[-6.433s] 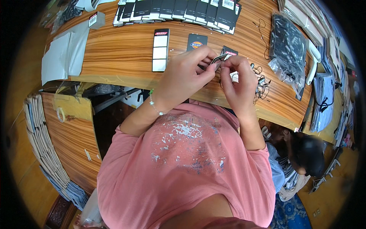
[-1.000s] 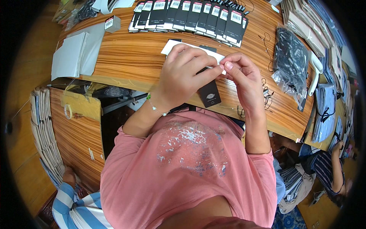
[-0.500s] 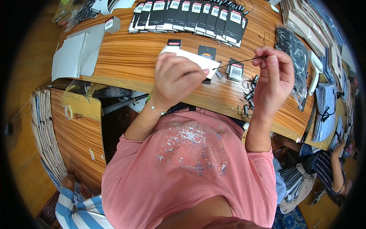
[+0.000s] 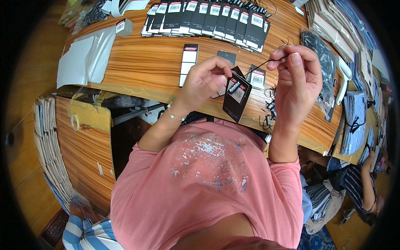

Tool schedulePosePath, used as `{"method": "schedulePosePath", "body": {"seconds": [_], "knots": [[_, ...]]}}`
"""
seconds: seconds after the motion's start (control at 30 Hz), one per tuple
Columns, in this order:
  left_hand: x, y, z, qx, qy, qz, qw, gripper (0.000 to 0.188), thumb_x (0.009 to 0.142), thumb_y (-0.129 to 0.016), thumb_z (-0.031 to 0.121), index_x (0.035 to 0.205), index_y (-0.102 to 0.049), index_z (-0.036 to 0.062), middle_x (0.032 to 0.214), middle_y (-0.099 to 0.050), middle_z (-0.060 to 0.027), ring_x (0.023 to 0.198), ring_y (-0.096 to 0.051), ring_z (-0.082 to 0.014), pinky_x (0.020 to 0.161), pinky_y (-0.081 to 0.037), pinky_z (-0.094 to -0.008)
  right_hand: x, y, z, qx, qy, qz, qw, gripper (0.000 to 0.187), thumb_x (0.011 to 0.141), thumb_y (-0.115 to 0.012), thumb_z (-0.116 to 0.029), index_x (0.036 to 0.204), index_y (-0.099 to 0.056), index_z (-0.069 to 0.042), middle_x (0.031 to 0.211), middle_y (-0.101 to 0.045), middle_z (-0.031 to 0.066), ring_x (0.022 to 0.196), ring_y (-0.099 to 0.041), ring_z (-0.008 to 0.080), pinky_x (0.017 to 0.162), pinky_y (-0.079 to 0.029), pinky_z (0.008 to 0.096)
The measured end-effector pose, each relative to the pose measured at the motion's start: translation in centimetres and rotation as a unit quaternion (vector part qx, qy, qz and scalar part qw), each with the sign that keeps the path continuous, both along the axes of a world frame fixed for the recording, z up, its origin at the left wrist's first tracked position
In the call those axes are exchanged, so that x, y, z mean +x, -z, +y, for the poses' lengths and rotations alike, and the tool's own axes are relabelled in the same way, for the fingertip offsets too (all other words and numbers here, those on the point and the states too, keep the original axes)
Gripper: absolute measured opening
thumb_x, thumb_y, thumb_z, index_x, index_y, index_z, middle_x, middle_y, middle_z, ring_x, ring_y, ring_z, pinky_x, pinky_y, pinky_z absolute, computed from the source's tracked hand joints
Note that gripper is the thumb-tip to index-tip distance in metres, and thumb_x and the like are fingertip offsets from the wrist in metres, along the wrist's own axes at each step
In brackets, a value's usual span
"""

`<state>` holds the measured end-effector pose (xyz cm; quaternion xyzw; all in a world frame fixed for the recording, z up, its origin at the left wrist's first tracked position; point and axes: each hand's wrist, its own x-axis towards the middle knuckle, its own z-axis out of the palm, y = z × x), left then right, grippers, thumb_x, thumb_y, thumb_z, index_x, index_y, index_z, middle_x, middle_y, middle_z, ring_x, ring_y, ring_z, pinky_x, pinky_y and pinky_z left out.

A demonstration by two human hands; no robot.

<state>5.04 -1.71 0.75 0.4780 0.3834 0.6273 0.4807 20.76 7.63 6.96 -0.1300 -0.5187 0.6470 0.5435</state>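
A black hang tag [image 4: 236,103] with a pale barcode sticker hangs tilted above the table's front edge. My left hand [image 4: 203,85] is closed at the tag's upper left corner, thumb and forefinger against it. A thin black string [image 4: 261,65] runs from the tag's top up to my right hand [image 4: 299,77], whose thumb and fingers pinch its far end. Just behind the tag, a dark card [image 4: 227,56] lies partly hidden on the table. To its right lies a small stickered tag [image 4: 258,78], and left of my left hand a strip of white labels [image 4: 189,62].
A fanned row of black hang tags [image 4: 212,21] spans the table's back. Loose black strings [image 4: 268,109] lie by my right wrist. Farther right are a clear bag of black pieces [image 4: 318,52] and a white-handled tool [image 4: 344,77]. White paper sheets [image 4: 76,62] lie at left.
The tag has turned from its white side to its black stickered face and now hangs lower. My left hand has shifted its hold; the string in my right hand now bends slightly.
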Motion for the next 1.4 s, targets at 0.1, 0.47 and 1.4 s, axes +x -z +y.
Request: {"method": "schedulePosePath", "body": {"seconds": [0.1, 0.47, 1.4], "knots": [[0.8, 0.1, 0.4, -0.005, -0.008, 0.010, 1.000, 0.031, 0.073, -0.072, 0.012, 0.092, -0.051, 0.0012, 0.094, -0.049, -0.0043, 0.088, -0.051, -0.0116, 0.083, -0.042, -0.0263, 0.0, 0.0, -0.2, -0.002, -0.007, -0.001, 1.000, 0.015, 0.087, -0.053, -0.005, 0.098, -0.055, 0.006, 0.083, -0.062, 0.0160, 0.068, -0.060, 0.0170, 0.066, -0.049, 0.0262], [0.2, -1.5, 0.6, 0.053, -0.163, 0.372, 0.912, 0.020, 0.064, -0.073, 0.002, 0.081, -0.062, 0.0011, 0.099, -0.059, -0.0095, 0.089, -0.058, -0.0175, 0.072, -0.048, -0.0250, 0.7, 0.9, 0.3, -0.031, 0.012, 0.003, 0.999, 0.015, 0.088, -0.051, -0.005, 0.098, -0.054, 0.005, 0.084, -0.062, 0.0162, 0.069, -0.060, 0.0172, 0.066, -0.049, 0.0265], [-1.2, -5.2, 0.6, 0.060, -0.159, 0.088, 0.981, 0.022, 0.073, -0.064, -0.009, 0.093, -0.058, -0.0030, 0.091, -0.060, -0.0098, 0.086, -0.058, -0.0155, 0.076, -0.047, -0.0257, -0.3, 1.5, -1.5, -0.067, -0.052, -0.089, 0.992, 0.015, 0.080, -0.061, 0.001, 0.095, -0.056, 0.003, 0.087, -0.060, 0.0076, 0.080, -0.060, 0.0120, 0.072, -0.047, 0.0214]]}}
